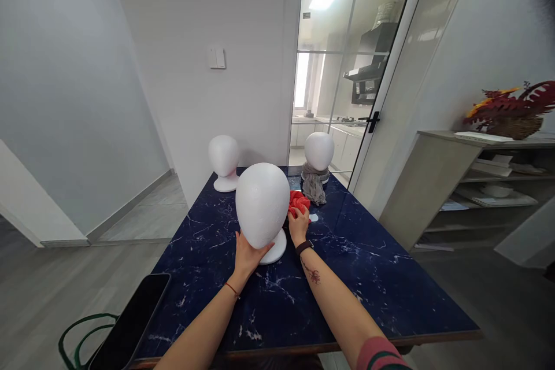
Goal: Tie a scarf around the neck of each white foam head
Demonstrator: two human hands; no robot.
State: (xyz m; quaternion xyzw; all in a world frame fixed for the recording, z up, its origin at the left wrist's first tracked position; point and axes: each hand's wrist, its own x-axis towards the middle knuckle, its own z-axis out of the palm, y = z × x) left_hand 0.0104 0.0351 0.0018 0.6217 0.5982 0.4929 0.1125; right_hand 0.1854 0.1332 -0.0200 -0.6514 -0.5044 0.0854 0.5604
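A white foam mannequin head (262, 202) leans slightly on its round base in the middle of the table. My left hand (251, 255) grips it low, around the neck, with the thumb out to the right. Beside it, my right hand (298, 226) has its fingers closed on a bunched red cloth (299, 201), perhaps a scarf. Behind on the right, another foam head (319, 150) wears a grey scarf (314, 182) around its neck, one end hanging onto the table. A bare foam head (224, 156) stands at the back left.
The dark blue marbled table (347, 283) reaches back to the wall. A black phone (134, 318) with a green cord lies over its front left edge. A small white piece (313, 218) is by the red cloth. Right of the table stands a shelf unit (399, 185).
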